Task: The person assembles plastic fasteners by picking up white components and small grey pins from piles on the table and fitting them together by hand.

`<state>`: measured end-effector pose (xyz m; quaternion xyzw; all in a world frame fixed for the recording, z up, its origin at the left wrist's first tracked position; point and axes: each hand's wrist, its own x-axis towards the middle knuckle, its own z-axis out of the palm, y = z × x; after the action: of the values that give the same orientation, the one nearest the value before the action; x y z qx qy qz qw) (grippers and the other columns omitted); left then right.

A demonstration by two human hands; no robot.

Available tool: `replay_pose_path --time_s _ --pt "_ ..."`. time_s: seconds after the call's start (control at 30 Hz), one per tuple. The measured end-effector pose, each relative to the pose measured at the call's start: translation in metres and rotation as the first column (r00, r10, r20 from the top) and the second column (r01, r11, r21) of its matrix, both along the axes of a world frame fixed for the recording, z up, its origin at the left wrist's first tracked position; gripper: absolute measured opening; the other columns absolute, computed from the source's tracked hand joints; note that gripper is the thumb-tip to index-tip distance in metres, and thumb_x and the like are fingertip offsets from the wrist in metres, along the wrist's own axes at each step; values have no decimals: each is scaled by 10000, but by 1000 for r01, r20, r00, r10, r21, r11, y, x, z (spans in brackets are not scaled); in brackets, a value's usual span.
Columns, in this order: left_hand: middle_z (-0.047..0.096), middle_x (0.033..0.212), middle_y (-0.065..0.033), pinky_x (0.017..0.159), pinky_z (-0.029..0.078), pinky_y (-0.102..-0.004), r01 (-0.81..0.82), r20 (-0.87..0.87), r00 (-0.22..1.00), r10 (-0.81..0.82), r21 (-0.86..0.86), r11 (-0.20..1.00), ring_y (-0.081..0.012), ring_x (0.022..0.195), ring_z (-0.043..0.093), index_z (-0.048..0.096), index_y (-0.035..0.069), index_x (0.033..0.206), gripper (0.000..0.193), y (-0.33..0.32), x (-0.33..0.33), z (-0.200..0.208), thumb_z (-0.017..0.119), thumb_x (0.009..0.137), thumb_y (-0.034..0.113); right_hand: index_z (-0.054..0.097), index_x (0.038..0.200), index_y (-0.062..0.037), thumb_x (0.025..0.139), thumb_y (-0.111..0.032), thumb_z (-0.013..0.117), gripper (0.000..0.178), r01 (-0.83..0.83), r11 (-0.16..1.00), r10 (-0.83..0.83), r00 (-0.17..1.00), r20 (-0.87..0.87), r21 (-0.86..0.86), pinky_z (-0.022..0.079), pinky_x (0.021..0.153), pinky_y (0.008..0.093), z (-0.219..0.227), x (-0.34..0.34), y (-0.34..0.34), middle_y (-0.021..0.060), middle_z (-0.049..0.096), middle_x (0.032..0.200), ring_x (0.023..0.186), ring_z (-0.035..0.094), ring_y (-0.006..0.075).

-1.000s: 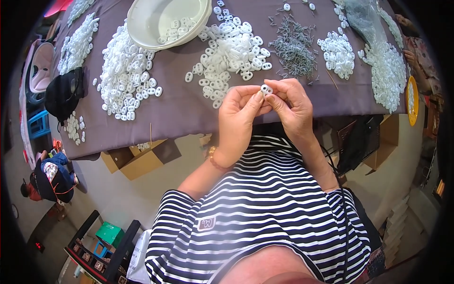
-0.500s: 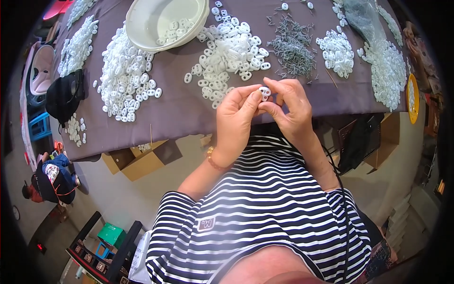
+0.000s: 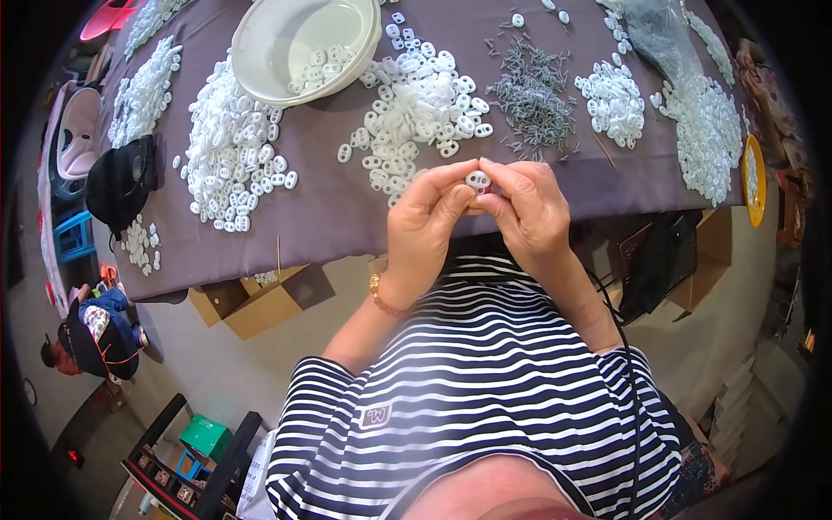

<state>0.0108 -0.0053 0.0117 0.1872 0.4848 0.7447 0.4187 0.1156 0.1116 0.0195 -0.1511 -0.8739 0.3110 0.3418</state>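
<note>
We see the left hand (image 3: 426, 224) and the right hand (image 3: 530, 208) brought together near the close edge of the surface (image 3: 321, 204), thumbs and forefingers pinched on one small white oval piece (image 3: 477, 180). It sits between the two sets of fingertips, its holes facing up toward us, likely so that both can be watched; a two-sided pinch probably suits something this small, giving steadiness and letting it be turned. Whether anything is fitted into it, we cannot tell, since the fingers cover its lower part.

Beyond the hands we find the middle heap of white pieces (image 3: 422, 104) and, to its right, the pile of grey pins (image 3: 533, 100), both near, presumably for a short reach. We take the kinds to be kept apart so that they do not mix. The pale basin (image 3: 282, 35), holding a few white pieces, stands between the middle heap and the left heap (image 3: 230, 143), perhaps to stop those loose ones scattering
</note>
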Motion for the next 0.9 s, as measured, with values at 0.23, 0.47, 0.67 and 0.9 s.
replay_pose_path --time_s 0.23,0.47,0.67,0.9 --pt "639 979 -43 816 540 -237 -37 -108 993 36 -7 999 -91 873 618 591 -45 1268 296 -1 0 -4 595 991 57 670 1161 20 747 10 767 426 -43 985 34 998 58 165 512 677 349 7 -1 2 104 639 900 752 613 240" --pt "627 918 -23 735 503 -227 -99 -356 929 101 24 995 -80 809 589 651 -4 1205 243 -1 1 -15 622 973 62 669 1131 37 735 41 760 406 -54 986 53 999 8 155 510 617 329 9 -2 -1 107 641 894 729 618 230" --pt "644 927 -44 717 498 -230 -192 -529 826 193 58 980 -95 807 604 667 6 1156 205 3 3 -14 640 961 61 668 1127 37 725 74 743 411 -53 990 52 999 10 134 509 621 329 9 -3 -4 105 641 884 732 622 234" --pt "671 949 -58 719 510 -234 -265 -553 795 247 50 963 -103 802 620 667 25 1105 162 3 6 -20 647 965 105 664 1128 32 715 87 731 422 -57 988 60 998 -18 141 499 623 332 6 -6 -5 101 633 871 723 610 249"
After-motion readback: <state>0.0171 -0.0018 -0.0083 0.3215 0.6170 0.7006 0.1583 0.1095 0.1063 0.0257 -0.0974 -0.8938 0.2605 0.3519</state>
